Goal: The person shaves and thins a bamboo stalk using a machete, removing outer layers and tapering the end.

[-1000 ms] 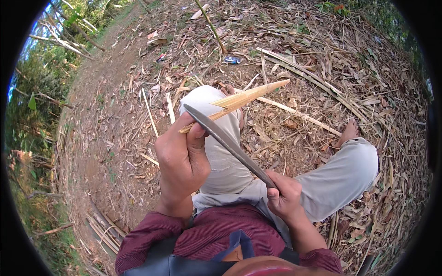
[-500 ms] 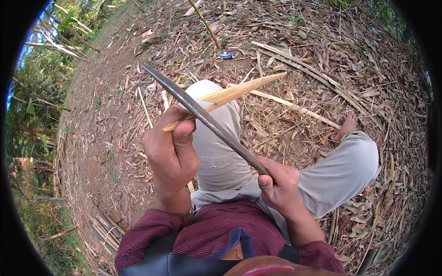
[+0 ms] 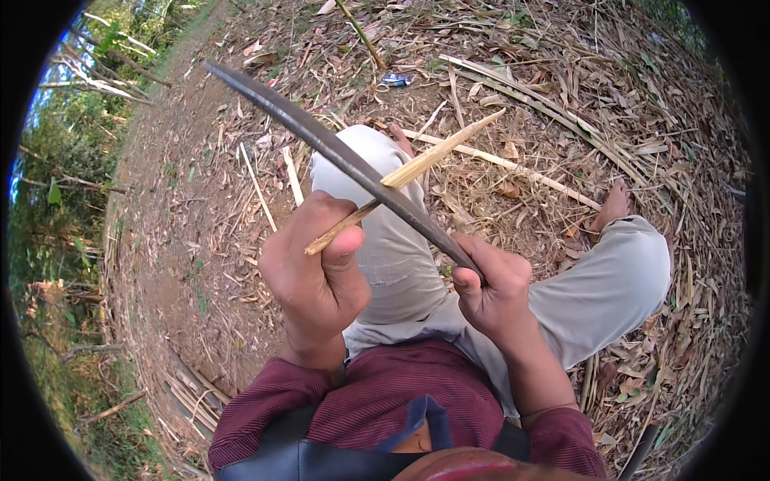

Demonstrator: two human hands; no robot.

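Wooden strip (image 3: 433, 159) in left hand (image 3: 313, 268), between thumb and forefinger

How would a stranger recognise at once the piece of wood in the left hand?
Find the pale-trousered left leg, then the left hand beside it. That hand grips a yellow piece of wood that slants up to the right, crossed by a dark blade. Unlike the pale strips on the ground, it is held in the air and tapers to a point.

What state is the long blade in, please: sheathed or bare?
Bare: the long blade extends uncovered from the right hand, crossing, in this view, the pale wood strip pinched in the left hand.
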